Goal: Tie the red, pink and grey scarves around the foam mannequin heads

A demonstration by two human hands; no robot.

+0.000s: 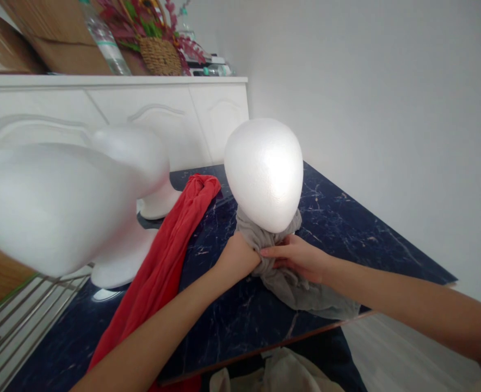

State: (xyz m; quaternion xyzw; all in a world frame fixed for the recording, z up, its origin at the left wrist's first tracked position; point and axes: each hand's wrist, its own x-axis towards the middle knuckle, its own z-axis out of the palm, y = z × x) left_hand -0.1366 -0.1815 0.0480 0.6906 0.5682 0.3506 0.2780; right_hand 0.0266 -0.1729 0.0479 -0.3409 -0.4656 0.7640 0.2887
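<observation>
A white foam mannequin head stands upright on the dark blue marbled table, and a grey scarf is wrapped around its neck. At the front of the neck, my left hand is closed on the gathered scarf, its fingertips hidden behind the cloth. My right hand pinches the same scarf just to the right, thumb pointing left toward my left hand. The scarf's loose end spreads over the table below my right hand. A long red scarf lies left of my left arm.
Two more white mannequin heads stand on the left, beside a metal rack. Behind the table is a white cabinet bearing a wicker flower basket, bottles and cardboard boxes. A bare wall runs along the right.
</observation>
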